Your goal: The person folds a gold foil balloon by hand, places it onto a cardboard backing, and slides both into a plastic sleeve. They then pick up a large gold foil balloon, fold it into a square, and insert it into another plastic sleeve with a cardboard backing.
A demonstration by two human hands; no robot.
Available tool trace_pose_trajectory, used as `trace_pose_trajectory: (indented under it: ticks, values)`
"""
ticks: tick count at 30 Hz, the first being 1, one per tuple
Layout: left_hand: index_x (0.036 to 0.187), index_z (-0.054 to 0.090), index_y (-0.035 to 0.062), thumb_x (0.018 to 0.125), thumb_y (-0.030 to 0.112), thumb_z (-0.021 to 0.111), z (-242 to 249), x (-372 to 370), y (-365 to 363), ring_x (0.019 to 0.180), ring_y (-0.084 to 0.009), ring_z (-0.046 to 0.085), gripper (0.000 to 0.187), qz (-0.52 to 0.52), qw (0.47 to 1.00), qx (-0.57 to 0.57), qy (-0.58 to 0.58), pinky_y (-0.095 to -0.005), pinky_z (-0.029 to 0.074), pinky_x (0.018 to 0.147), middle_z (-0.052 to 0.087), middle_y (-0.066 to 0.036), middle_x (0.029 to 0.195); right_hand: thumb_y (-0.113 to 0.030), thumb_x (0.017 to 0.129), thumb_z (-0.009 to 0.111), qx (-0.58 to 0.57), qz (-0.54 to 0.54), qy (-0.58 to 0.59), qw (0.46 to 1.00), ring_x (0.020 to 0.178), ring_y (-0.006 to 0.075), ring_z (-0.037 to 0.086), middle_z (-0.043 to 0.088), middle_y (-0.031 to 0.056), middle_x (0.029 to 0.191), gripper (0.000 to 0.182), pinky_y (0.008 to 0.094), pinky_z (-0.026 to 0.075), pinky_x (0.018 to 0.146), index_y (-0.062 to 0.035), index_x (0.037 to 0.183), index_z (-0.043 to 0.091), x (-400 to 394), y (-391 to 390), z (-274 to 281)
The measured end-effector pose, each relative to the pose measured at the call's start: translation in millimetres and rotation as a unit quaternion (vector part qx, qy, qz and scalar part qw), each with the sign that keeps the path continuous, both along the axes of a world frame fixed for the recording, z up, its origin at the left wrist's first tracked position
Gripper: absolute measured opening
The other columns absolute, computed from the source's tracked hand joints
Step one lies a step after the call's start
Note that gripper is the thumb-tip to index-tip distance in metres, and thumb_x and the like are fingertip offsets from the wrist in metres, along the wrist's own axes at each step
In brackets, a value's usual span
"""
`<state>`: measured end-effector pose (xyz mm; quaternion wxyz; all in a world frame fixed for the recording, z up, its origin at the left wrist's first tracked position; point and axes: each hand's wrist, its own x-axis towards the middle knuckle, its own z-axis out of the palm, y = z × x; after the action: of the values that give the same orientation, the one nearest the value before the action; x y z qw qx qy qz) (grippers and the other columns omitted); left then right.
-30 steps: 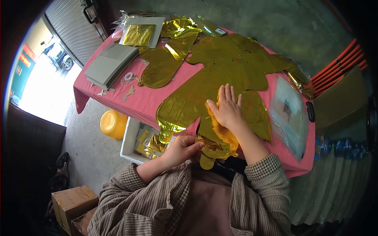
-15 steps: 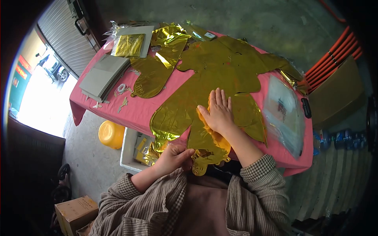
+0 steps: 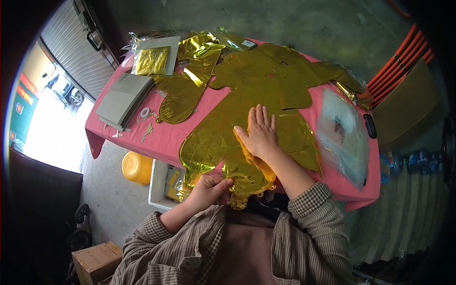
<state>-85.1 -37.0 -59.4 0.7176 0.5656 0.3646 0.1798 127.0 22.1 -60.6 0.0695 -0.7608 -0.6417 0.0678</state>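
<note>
— Orange material (image 3: 252,156) has shifted under my right hand (image 3: 262,135), fingers straight over gold foil (image 3: 263,90) on the pink table (image 3: 166,140);
— How's that foil?
— Light, slick, easily creased, I'd guess; my left hand (image 3: 210,190) pinches its near edge, the best hold

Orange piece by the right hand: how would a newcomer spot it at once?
On the pink-covered table, find the large gold foil spread across it. Toward the near edge, the right hand lies flat; the orange piece shows beneath it. Its matte orange sets it apart from the shinier gold foil.
</note>
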Motion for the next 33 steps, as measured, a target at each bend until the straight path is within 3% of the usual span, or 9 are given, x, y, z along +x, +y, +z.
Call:
trace_pose_trajectory:
  ticks: [5,7,10,12,14,20,25,30,33]
  values:
    - [0.072,0.062,-0.0003,0.093,0.028,0.056,9,-4,12,0.049,-0.0108,0.06,0.036,-0.052,0.998,0.007,0.044,-0.0234,0.047,0.045,0.06,-0.004,0.055,-0.057,0.09,0.034,0.01,-0.008,0.0,1.0,0.141,0.0312,0.009,0.014,0.0224,0.15,0.082,0.0464,0.005,0.113,0.0041,0.142,0.017,-1,1,-1]
    - [0.075,0.063,-0.003,0.092,0.021,0.056,48,-16,27,0.05,-0.0102,0.06,0.03,-0.178,0.949,0.163,0.201,-0.0241,0.048,0.048,0.06,-0.004,0.056,-0.057,0.09,0.034,0.018,-0.014,0.002,1.0,0.141,0.0312,0.009,0.014,0.0223,0.15,0.082,0.0465,0.005,0.113,0.0041,0.142,0.017,-1,2,-1]
    - [0.077,0.064,-0.0021,0.091,0.018,0.057,102,-3,52,0.052,-0.0131,0.061,0.025,-0.189,0.936,0.205,0.214,-0.0261,0.049,0.051,0.06,-0.006,0.057,-0.057,0.091,0.033,0.017,-0.009,-0.003,1.0,0.14,0.0317,0.011,0.016,0.0222,0.149,0.081,0.0463,0.006,0.113,0.0045,0.142,0.018,-2,0,-1]
    - [0.082,0.065,-0.001,0.088,0.016,0.058,115,24,78,0.063,-0.0211,0.063,0.019,-0.266,0.874,0.387,0.125,-0.03,0.05,0.06,0.062,-0.011,0.067,-0.056,0.09,0.036,0.04,-0.006,0.004,0.999,0.14,0.0323,0.012,0.017,0.0227,0.148,0.082,0.0484,0.006,0.112,0.0054,0.141,0.02,-1,1,-7]
    - [0.088,0.065,0.0002,0.085,0.014,0.057,97,69,115,0.074,-0.0279,0.063,0.016,-0.272,0.816,0.489,0.144,-0.0342,0.05,0.069,0.063,-0.016,0.08,-0.055,0.087,0.042,0.07,0.017,-0.072,0.995,0.139,0.0333,0.016,0.023,0.0235,0.146,0.083,0.0513,0.009,0.111,0.0071,0.139,0.023,2,-4,-15]
    - [0.096,0.063,0.0017,0.084,0.012,0.057,-8,155,214,0.086,-0.0314,0.058,0.017,-0.147,0.809,0.569,0.018,-0.037,0.047,0.077,0.06,-0.016,0.091,-0.054,0.088,0.041,0.048,-0.005,0.017,0.999,0.14,0.0344,0.009,0.013,0.0245,0.149,0.085,0.0516,0.007,0.111,0.0075,0.141,0.016,-1,1,-10]
    - [0.096,0.062,0.0032,0.082,0.009,0.058,-22,154,215,0.094,-0.0322,0.053,0.015,-0.109,0.8,0.59,-0.012,-0.0376,0.044,0.084,0.055,-0.013,0.096,-0.054,0.09,0.038,0.022,-0.001,0.033,0.999,0.14,0.036,0.007,0.011,0.0259,0.149,0.084,0.0491,0.005,0.112,0.0087,0.141,0.014,1,-1,-5]
    - [0.092,0.063,0.0063,0.08,0.012,0.06,-21,157,209,0.094,-0.0315,0.052,0.014,-0.075,0.781,0.621,0.0,-0.0391,0.044,0.084,0.054,-0.011,0.1,-0.04,0.089,0.052,0.032,0.052,0.143,0.988,0.136,0.0407,0.018,0.013,0.0304,0.146,0.08,0.043,0.02,0.111,0.0122,0.138,0.015,30,2,33]
    - [0.093,0.062,0.007,0.08,0.014,0.06,-21,157,208,0.093,-0.0305,0.052,0.015,-0.084,0.758,0.646,0.036,-0.0396,0.043,0.084,0.054,-0.01,0.101,-0.029,0.084,0.057,0.007,0.092,0.067,0.994,0.12,0.0419,0.041,0.045,0.0291,0.126,0.054,0.0442,0.039,0.098,0.0117,0.116,0.045,67,35,78]
